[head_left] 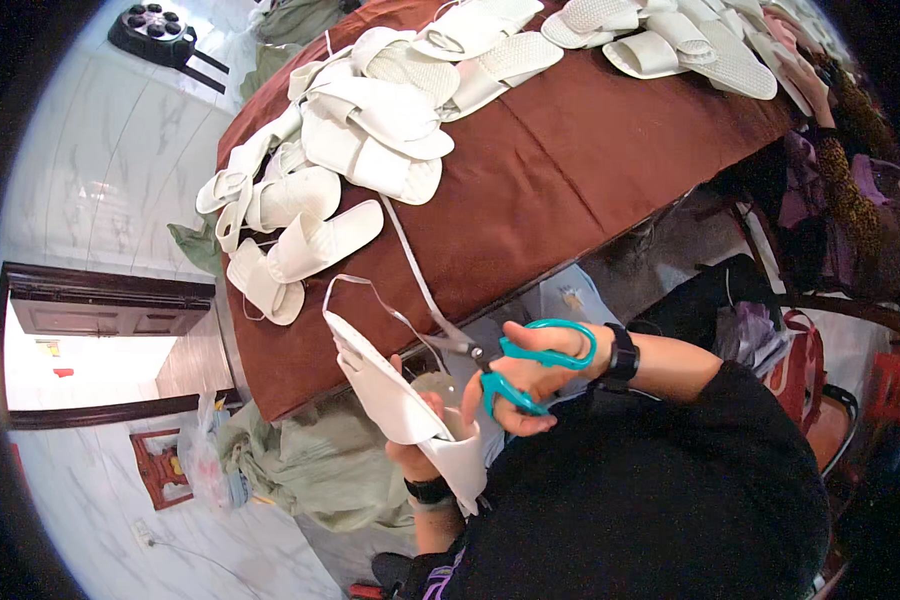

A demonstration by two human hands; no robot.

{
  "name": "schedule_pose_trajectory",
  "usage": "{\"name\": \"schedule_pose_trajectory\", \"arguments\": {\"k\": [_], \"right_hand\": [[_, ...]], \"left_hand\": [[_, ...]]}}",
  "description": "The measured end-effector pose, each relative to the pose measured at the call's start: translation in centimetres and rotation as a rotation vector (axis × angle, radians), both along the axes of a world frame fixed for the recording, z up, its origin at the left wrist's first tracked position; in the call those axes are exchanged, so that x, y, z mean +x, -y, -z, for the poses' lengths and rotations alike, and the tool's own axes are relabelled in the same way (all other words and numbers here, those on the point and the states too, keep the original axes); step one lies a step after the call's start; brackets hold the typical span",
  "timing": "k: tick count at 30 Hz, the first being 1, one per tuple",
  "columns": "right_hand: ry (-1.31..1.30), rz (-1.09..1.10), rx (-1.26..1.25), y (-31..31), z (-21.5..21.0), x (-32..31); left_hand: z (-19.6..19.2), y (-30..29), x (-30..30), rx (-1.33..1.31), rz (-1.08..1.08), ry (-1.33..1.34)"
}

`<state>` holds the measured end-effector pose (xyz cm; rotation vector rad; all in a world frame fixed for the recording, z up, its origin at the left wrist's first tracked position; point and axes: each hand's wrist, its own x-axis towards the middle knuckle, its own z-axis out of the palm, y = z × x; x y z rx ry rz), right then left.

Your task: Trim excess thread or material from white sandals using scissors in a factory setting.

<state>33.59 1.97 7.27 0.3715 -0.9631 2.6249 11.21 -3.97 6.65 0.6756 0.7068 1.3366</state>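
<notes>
A white open-toe slipper (370, 385) is tilted in my left hand (410, 460), whose fingers wrap around it from below and behind. My right hand (540, 378) has its thumb and fingers through the teal handles of a pair of scissors (500, 392). The handles are spread apart, and the grey blades point left, close to the slipper's upper side. From the slipper's tip a thin whitish strip (363, 282) loops over toward the blades. Another pale strip (407, 245) runs from the table down to the scissors. Whether the blades touch a strip, I cannot tell.
Many white slippers (370, 165) lie piled along the far side of the brown-covered table (580, 180). At the far right another person's hand (805, 88) is by the slippers. Greenish cloth (310, 470) is heaped below the table's left corner. A red bag (798, 365) stands right.
</notes>
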Motion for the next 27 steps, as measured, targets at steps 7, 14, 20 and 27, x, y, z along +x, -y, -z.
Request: {"name": "schedule_pose_trajectory", "arguments": {"k": [7, 14, 20, 27], "right_hand": [[-0.12, -0.12, -0.277, -0.7, 1.2, -1.5], [-0.235, -0.148, -0.698, -0.6, 2.8, -2.4], [-0.205, 0.027, -0.56, -1.0, 2.8, -1.5], [0.548, 1.103, 0.675, -0.3, -1.4, 0.1]], "left_hand": [[0.1, -0.6, 0.6, 0.006, 0.051, -0.02], [1.5, -0.3, -0.6, 0.004, 0.097, 0.227], [1.2, -0.6, -1.4, 0.1, 0.148, 0.263], [0.0, -0.6, -1.6, -0.017, -0.055, -0.373]]}}
